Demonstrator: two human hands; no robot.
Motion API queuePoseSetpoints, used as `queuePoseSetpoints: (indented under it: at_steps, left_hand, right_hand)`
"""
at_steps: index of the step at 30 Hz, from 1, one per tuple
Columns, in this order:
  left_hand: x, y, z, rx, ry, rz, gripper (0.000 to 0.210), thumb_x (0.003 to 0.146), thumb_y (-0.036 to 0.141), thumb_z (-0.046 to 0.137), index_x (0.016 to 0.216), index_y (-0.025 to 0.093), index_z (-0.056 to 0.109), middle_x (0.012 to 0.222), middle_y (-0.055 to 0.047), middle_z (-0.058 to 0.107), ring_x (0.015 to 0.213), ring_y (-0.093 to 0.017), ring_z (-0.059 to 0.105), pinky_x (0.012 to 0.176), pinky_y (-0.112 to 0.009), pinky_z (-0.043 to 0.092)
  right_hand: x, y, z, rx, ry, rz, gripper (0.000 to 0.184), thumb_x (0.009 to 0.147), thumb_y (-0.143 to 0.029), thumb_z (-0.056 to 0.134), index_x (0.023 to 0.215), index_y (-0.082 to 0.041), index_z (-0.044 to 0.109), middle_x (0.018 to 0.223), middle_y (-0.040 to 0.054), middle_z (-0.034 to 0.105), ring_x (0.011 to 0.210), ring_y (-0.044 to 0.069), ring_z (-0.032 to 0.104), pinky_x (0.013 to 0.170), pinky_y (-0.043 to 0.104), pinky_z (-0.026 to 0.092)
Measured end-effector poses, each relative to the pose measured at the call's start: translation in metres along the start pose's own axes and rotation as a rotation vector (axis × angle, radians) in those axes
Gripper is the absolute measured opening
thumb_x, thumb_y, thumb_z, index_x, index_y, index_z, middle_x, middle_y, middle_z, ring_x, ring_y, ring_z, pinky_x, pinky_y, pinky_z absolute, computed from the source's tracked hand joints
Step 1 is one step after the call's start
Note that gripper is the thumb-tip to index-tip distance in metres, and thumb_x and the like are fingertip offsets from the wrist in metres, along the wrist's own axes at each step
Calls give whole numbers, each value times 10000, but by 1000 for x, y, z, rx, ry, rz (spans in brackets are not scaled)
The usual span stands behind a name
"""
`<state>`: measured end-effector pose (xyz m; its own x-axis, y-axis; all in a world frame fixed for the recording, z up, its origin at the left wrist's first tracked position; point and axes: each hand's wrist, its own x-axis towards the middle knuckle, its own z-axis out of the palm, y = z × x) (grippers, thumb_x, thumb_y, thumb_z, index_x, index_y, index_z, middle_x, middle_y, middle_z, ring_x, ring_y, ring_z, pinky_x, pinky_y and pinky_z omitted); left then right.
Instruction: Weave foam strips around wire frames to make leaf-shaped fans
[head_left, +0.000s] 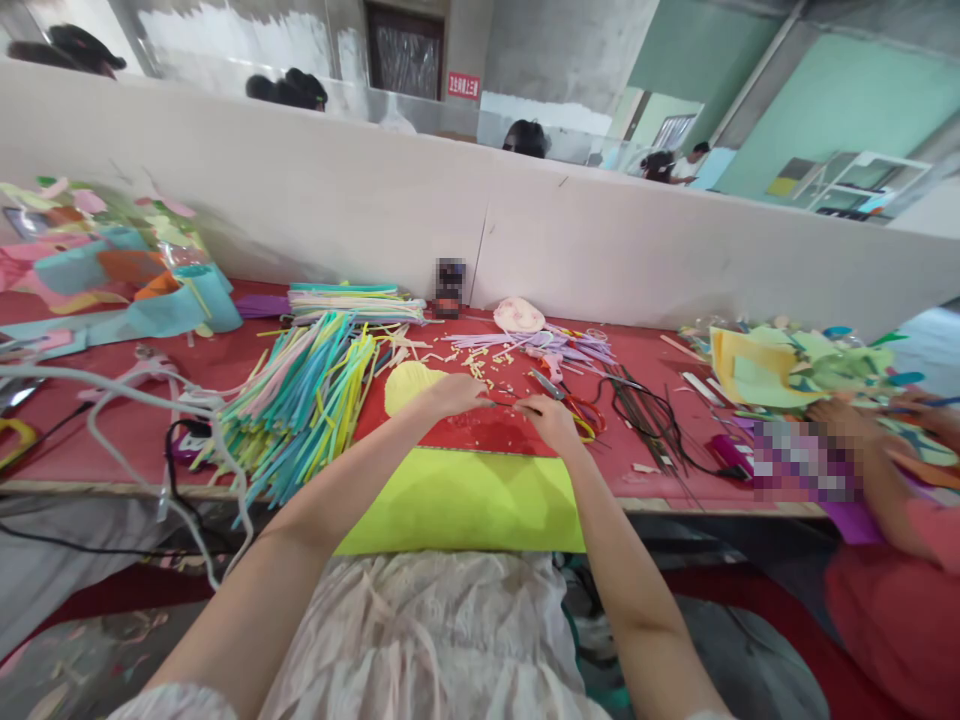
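My left hand (461,394) and my right hand (547,418) are close together over a bright red patch (480,437) on the table. The fingers of both are pinched, and a thin, narrow strip (504,403) seems to run between them; its material is too small to make out. Beside my left hand lies a pale yellow crinkled piece (407,384). A yellow-green sheet (459,505) hangs over the table's front edge under my forearms. Scissors (589,418) with red and yellow handles lie just right of my right hand, near a pink glue gun (553,367).
Bundles of coloured strips (300,400) spread at left, near white cables (97,375). Small cream bits (484,365) and purple strips (577,345) lie behind my hands. Dark thin stems (649,425) and a black cord are at right. A co-worker's arm (881,470) reaches in there.
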<state>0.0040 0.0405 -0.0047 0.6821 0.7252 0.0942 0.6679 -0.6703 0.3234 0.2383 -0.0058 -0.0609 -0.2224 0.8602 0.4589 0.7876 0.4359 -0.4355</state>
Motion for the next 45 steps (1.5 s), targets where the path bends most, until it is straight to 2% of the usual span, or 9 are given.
queuePoseSetpoints:
  at_steps: [3, 14, 20, 28, 36, 39, 42, 44, 45]
  left_hand:
    - [7, 5, 8, 83, -81, 30, 294, 863, 350, 454, 879, 165, 682, 844, -118, 690, 741, -212, 630, 661, -277, 416]
    - [13, -2, 28, 85, -28, -30, 273, 879, 288, 389, 908, 190, 643, 851, -98, 676, 762, -192, 619, 667, -262, 394]
    - [10, -5, 29, 17, 0, -33, 293, 886, 317, 366, 906, 196, 632, 854, -84, 675, 722, -178, 609, 646, -256, 390]
    - [4, 2, 28, -69, 64, -79, 222, 852, 233, 412, 882, 204, 630, 824, -70, 676, 749, -177, 612, 695, -261, 407]
    - [3, 6, 18, -97, 172, -116, 199, 839, 219, 439, 792, 205, 632, 762, -70, 656, 745, -203, 609, 718, -297, 414]
    - [0, 13, 16, -110, 249, -124, 197, 843, 208, 449, 792, 196, 639, 814, -91, 655, 851, -231, 604, 827, -345, 408]
    - [-9, 22, 23, -222, 527, -90, 189, 859, 243, 461, 908, 207, 639, 1038, -123, 623, 1078, -251, 526, 984, -392, 326]
    - [-17, 27, 31, -371, 737, -102, 185, 854, 299, 493, 949, 221, 631, 1057, -115, 613, 1092, -242, 517, 1001, -381, 321]
    - [-19, 28, 36, -458, 791, -135, 185, 849, 326, 505, 934, 221, 631, 1002, -106, 627, 1039, -233, 547, 977, -372, 351]
  right_hand:
    - [0, -2, 4, -35, 22, 5, 155, 835, -278, 586, 896, -245, 725, 903, 34, 722, 845, 192, 645, 774, 302, 479]
    - [10, -24, 12, -51, 21, -47, 190, 863, -289, 548, 964, -237, 700, 916, 46, 709, 857, 191, 626, 791, 292, 445]
    - [15, -23, 20, -63, 44, -7, 157, 846, -274, 575, 909, -240, 714, 890, 42, 718, 812, 200, 624, 768, 299, 441]
    - [16, -29, 19, -158, 77, 9, 171, 854, -297, 570, 908, -236, 721, 852, 53, 711, 785, 197, 606, 735, 298, 420]
    - [25, -36, 23, -114, 143, 46, 180, 850, -303, 564, 859, -218, 723, 813, 59, 704, 749, 198, 596, 714, 297, 417]
    - [28, -35, 25, -30, 172, 42, 187, 849, -294, 559, 885, -213, 723, 811, 55, 701, 762, 196, 602, 721, 291, 426]
    - [26, -37, 27, 43, 265, 92, 220, 860, -316, 535, 880, -206, 724, 838, 59, 705, 771, 196, 608, 736, 292, 437]
    - [23, -39, 28, 86, 338, 156, 262, 866, -358, 515, 873, -197, 721, 835, 66, 706, 760, 195, 611, 741, 295, 445]
    - [21, -41, 29, 116, 373, 189, 287, 868, -382, 504, 878, -192, 719, 837, 70, 707, 757, 194, 613, 744, 297, 449]
